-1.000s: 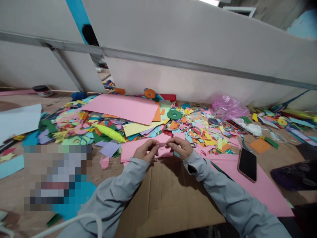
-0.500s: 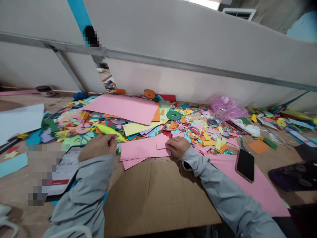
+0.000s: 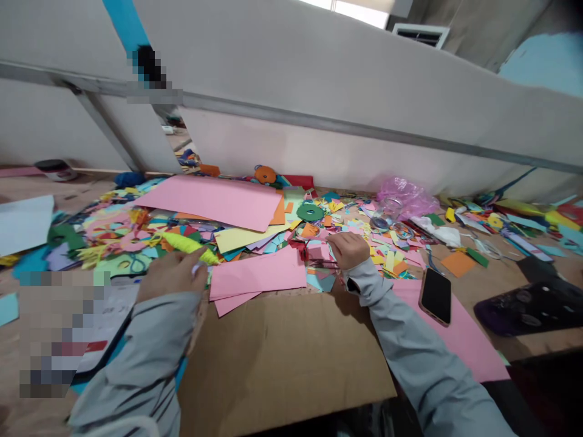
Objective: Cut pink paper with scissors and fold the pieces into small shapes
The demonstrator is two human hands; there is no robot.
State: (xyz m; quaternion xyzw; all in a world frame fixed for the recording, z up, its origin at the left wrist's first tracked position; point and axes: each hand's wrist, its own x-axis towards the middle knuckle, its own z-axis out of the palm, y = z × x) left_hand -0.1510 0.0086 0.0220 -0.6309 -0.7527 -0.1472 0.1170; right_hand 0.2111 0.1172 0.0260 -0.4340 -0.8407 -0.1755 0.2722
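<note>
My left hand [image 3: 170, 274] is closed, its fingers curled together beside a yellow-green yarn bundle [image 3: 184, 243]; whether anything sits between them is hidden. A stack of pink paper strips [image 3: 257, 273] lies at the far edge of the cardboard [image 3: 286, 358], to the right of that hand. My right hand [image 3: 350, 250] is raised just right of the strips, fingertips pinched on a small pink paper piece [image 3: 319, 250], which looks blurred. Paper scraps in many colours lie behind and below it.
A large pink sheet [image 3: 214, 199] covers scraps at the back. A black phone [image 3: 436, 296] rests on more pink paper [image 3: 478, 349] at right, and another phone [image 3: 102, 328] lies by my left wrist. A pink plastic bag [image 3: 405, 195] stands against the partition [image 3: 291, 136].
My right hand has moved right, off the pink strips, carrying the small pink piece along. The left hand stays near the yarn with its fingers slightly shifted. The view has swung a little right.
</note>
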